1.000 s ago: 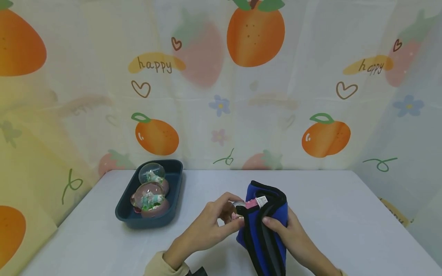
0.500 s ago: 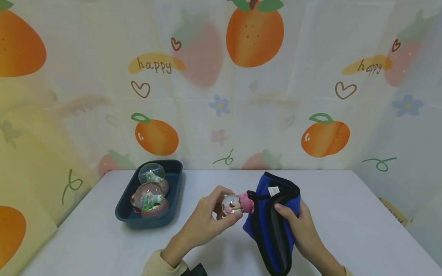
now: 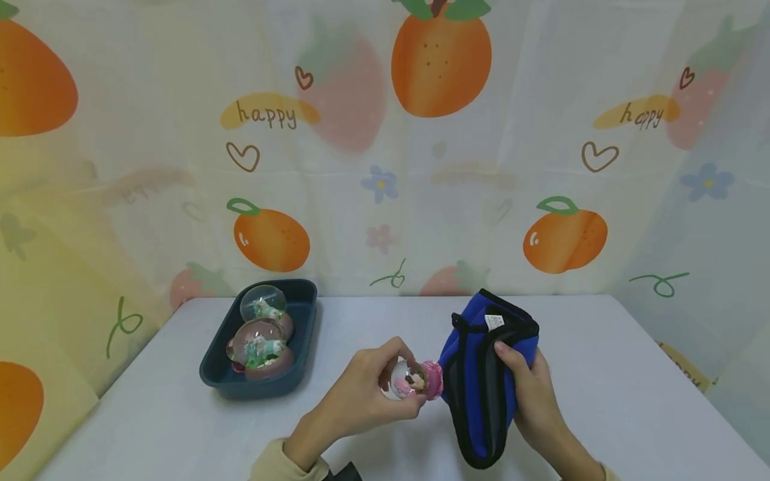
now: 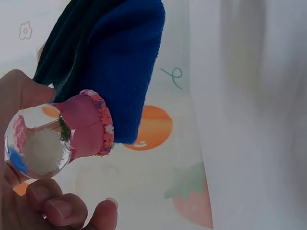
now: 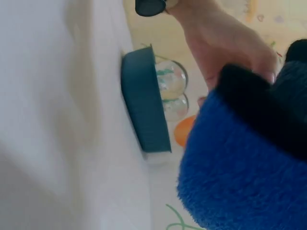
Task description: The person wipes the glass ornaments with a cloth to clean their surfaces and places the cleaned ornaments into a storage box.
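My left hand (image 3: pixel 355 394) grips a small snow globe (image 3: pixel 432 379) by its clear dome, thumb and fingers on opposite sides. The globe lies sideways, its ruffled pink base pointing right and a small figure visible inside. In the left wrist view the base (image 4: pixel 86 124) overlaps the fuzzy blue cloth (image 4: pixel 120 62). My right hand (image 3: pixel 532 387) holds that folded blue cloth with black trim, thumb pressed on its front face and the other fingers mostly hidden behind. A white label and a black loop show near its top. The cloth's fuzzy side (image 5: pixel 240 167) fills much of the right wrist view.
A dark teal tray (image 3: pixel 309 327) stands at the back left of the white table (image 3: pixel 361 321). Two larger snow globes lie in it, the nearer one (image 3: pixel 261 344) overlapping the farther one (image 3: pixel 263 304). A fruit-printed curtain (image 3: pixel 421 200) hangs behind.
My right hand has carried the cloth right and slightly up. The snow globe, partly hidden behind the cloth's black strip before, now shows fully at its left edge and is turned differently.
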The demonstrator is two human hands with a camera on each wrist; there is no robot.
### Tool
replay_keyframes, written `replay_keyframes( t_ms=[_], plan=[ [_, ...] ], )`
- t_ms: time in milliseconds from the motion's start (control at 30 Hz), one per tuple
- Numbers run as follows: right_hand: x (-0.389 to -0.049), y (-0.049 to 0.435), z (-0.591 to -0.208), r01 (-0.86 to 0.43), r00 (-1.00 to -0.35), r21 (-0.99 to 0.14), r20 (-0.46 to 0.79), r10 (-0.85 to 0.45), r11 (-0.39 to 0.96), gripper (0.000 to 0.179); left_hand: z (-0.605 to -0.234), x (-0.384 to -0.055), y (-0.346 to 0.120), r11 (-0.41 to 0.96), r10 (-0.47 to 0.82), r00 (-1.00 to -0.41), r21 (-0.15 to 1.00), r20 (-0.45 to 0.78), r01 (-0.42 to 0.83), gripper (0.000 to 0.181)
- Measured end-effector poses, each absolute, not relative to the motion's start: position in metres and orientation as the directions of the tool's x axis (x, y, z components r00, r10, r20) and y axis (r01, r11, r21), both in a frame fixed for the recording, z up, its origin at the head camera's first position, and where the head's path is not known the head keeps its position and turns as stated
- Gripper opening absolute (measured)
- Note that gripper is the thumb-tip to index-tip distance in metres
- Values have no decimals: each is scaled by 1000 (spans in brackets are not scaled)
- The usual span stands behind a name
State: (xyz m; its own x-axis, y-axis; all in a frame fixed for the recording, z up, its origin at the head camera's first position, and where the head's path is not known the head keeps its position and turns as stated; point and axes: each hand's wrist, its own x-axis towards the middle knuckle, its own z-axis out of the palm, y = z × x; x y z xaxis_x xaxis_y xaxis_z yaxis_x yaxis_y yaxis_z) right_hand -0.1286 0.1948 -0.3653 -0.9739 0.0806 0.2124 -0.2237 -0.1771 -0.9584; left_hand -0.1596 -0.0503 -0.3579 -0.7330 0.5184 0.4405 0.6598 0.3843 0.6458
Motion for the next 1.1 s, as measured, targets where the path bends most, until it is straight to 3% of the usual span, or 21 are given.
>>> replay_keyframes(
  t_ms=[300, 467, 633, 833, 1100],
  plan=[
    [-125, 180, -371, -141, -988, -989, 138, -66, 45, 34, -356, -155, -49, 376, 530, -709, 621, 465, 688, 33],
    [-124, 181, -374, -120, -970, -992, 107, -220, 47, 43, -355, -154, -49, 373, 540, -687, 593, 486, 713, 35],
    [-123, 184, -375, -206, -944, -976, 177, -280, 76, 48, -356, -158, -51, 343, 546, -685, 617, 482, 708, 35],
    [-123, 183, -374, -242, -931, -965, 202, -303, 99, 51, -358, -162, -54, 255, 599, -684, 711, 416, 655, 37],
    [-122, 179, -375, -361, -929, -912, 334, -157, 195, 37, -361, -161, -49, 247, 626, -672, 716, 396, 653, 40]
  ],
)
